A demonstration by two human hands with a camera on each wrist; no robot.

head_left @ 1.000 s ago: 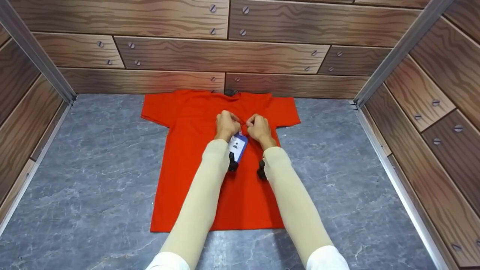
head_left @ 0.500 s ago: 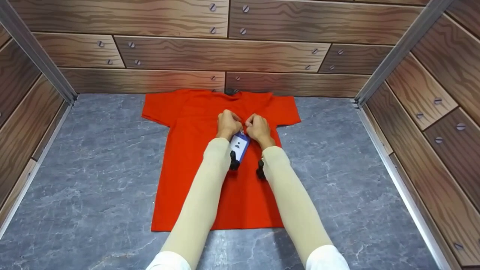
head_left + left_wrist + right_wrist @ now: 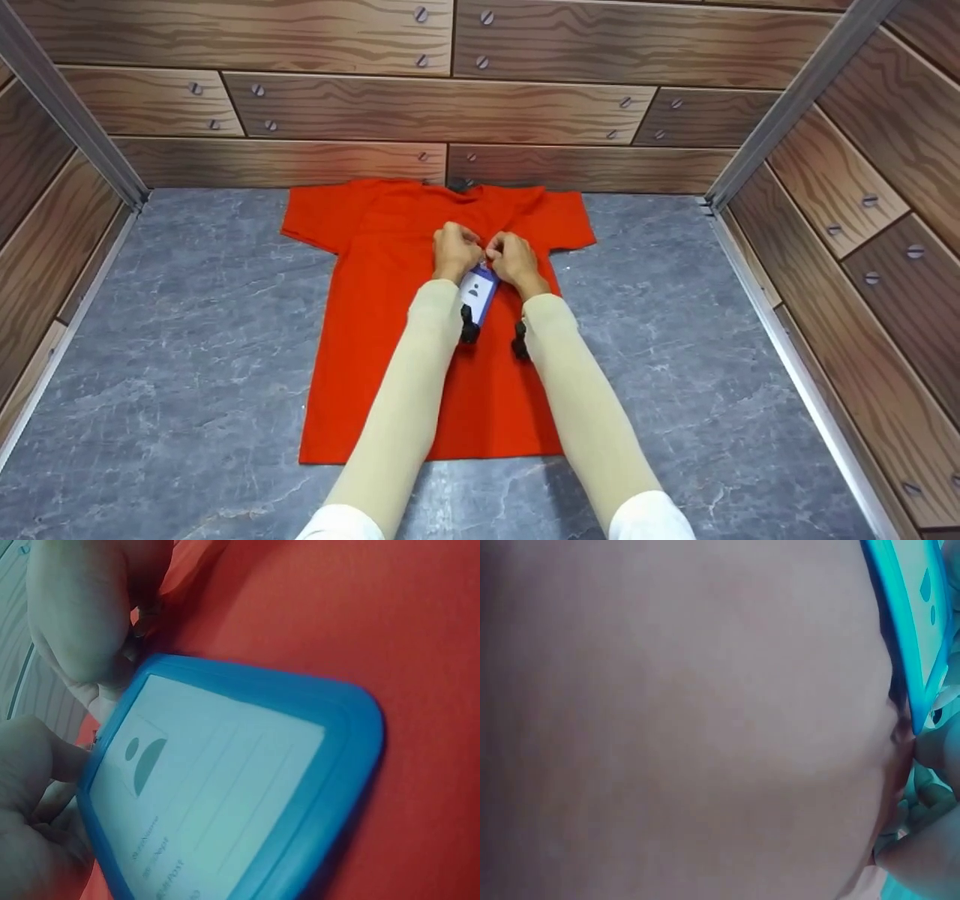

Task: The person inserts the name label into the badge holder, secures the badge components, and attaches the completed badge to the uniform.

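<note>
A red T-shirt (image 3: pixel 390 315) lies spread out, collar toward the back wall. On its chest hangs an ID badge (image 3: pixel 217 772) in a blue holder, with a white card bearing a figure icon. My left hand (image 3: pixel 456 253), fingers curled, pinches at the badge's top end, where a small metal bit shows in the left wrist view. Close beside it, my right hand (image 3: pixel 514 259) pinches the shirt cloth, which rises in a fold toward its fingers. The exact grip of the right fingertips is hidden. In the right wrist view the badge (image 3: pixel 911 622) shows only at the upper right.
Grey marbled flooring (image 3: pixel 187 337) surrounds the shirt. Wood-patterned panels (image 3: pixel 337 105) with metal edge strips stand at the back and sides. A small black object (image 3: pixel 459 184) sits behind the collar. Black wrist cameras (image 3: pixel 469 328) hang under the forearms.
My right hand has shifted slightly left, its fingertips closer to the badge's top. The badge has moved a little to the right from a second ago. The shirt stays in place.
</note>
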